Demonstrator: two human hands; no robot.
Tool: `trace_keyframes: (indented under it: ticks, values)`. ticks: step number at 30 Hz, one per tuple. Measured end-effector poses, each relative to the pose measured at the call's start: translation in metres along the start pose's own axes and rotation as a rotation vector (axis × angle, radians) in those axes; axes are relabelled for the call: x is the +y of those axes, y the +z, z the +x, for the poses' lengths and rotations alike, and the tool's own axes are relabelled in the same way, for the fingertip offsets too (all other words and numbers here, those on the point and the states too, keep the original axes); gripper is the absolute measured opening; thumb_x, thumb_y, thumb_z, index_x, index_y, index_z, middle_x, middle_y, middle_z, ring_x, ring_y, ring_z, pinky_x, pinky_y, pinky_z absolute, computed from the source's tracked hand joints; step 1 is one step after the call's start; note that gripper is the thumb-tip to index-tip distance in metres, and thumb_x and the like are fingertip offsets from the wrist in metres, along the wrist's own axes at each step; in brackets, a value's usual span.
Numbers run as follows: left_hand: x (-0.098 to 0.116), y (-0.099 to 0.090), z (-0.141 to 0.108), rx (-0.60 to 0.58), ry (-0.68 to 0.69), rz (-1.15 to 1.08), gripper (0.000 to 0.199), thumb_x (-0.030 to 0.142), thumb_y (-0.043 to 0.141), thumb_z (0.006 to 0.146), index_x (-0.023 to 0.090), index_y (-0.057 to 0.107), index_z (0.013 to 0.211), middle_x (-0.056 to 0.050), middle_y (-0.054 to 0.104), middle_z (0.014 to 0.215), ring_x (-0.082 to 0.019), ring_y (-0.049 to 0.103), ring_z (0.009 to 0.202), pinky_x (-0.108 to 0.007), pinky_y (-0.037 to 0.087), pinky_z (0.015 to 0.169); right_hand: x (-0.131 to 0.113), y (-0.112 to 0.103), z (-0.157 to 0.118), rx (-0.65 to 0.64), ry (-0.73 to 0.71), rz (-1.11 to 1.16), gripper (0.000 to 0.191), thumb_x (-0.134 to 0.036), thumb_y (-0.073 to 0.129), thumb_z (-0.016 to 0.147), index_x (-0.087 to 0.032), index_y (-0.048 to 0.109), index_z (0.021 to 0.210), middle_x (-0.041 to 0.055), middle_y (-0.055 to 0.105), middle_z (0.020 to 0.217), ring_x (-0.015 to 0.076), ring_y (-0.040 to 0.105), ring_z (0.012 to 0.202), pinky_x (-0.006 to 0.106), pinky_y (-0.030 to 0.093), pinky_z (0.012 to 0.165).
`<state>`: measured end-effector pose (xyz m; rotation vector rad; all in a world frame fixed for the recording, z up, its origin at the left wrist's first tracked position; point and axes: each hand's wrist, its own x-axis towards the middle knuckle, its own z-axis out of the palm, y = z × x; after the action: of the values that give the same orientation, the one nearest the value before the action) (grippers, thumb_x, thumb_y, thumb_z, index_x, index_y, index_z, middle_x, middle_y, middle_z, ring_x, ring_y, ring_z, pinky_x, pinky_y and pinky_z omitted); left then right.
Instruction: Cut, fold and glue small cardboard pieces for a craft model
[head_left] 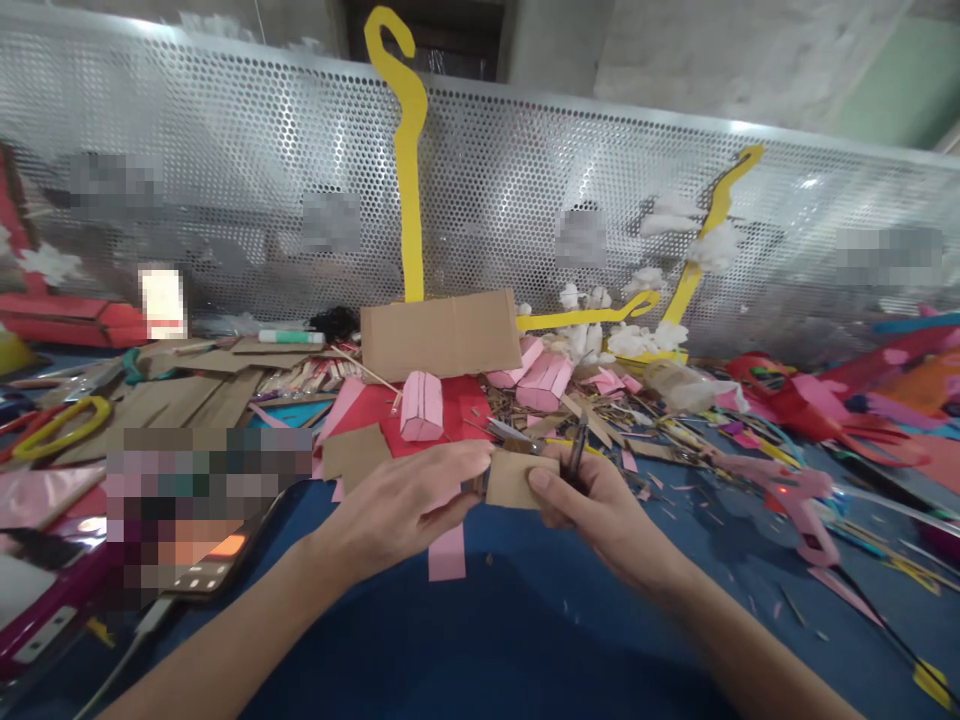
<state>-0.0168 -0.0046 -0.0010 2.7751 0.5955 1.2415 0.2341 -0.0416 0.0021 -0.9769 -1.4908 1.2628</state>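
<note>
Over the near blue table [480, 640], the right hand [604, 505] is holding a dark pen [577, 452] and pinching a small cardboard piece [514, 482], probably light, stiff and best held by its edges, while the left hand [409, 500] is curling at its left side, grip hard to tell.

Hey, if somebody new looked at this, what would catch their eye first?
Probably the tall yellow hook shape, rising upright behind the brown cardboard box in front of the perforated metal panel. Next, the small cardboard piece near the center, held by the right hand, with the left hand at its left edge.
</note>
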Motion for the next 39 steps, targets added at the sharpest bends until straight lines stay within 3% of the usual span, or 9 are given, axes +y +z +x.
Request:
trace_keyframes:
  ticks: [4, 8, 15, 39]
  values:
    - [0.003, -0.003, 0.002, -0.032, -0.047, -0.027, 0.042, 0.018, 0.058, 0.1, 0.019, 0.05, 0.142, -0.01, 0.069, 0.135, -0.02, 0.068, 0.123, -0.03, 0.058, 0.105, 0.0, 0.0, 0.0, 0.005, -0.025, -0.005, 0.04, -0.048, 0.069, 0.095, -0.02, 0.047, 0.075, -0.0067, 0.039, 0.062, 0.0097, 0.032, 0.056, 0.026, 0.024, 0.052]
    - [-0.002, 0.001, -0.003, 0.0, 0.022, -0.009, 0.039, 0.015, 0.056, 0.101, 0.02, 0.052, 0.139, -0.011, 0.067, 0.139, -0.02, 0.065, 0.127, -0.032, 0.056, 0.108, 0.0, 0.001, 0.0, -0.003, -0.026, -0.045, 0.04, -0.048, 0.068, 0.095, -0.02, 0.048, 0.075, -0.0057, 0.04, 0.063, 0.0106, 0.032, 0.057, 0.027, 0.024, 0.053]
    - [-0.009, 0.003, -0.013, -0.009, 0.132, 0.157, 0.042, 0.012, 0.054, 0.101, 0.028, 0.055, 0.139, -0.011, 0.061, 0.143, -0.02, 0.067, 0.122, -0.031, 0.063, 0.095, -0.004, 0.001, -0.001, 0.001, -0.02, -0.098, 0.041, -0.05, 0.067, 0.095, -0.021, 0.047, 0.074, -0.0045, 0.042, 0.064, 0.0115, 0.035, 0.059, 0.026, 0.027, 0.054]
    - [-0.01, 0.002, -0.014, 0.017, 0.172, 0.177, 0.042, 0.006, 0.053, 0.1, 0.023, 0.056, 0.139, -0.014, 0.059, 0.144, -0.021, 0.067, 0.123, -0.032, 0.064, 0.093, -0.003, 0.004, -0.001, 0.003, -0.029, -0.091, 0.042, -0.052, 0.065, 0.096, -0.021, 0.047, 0.074, -0.0044, 0.042, 0.064, 0.0121, 0.034, 0.06, 0.026, 0.027, 0.054]
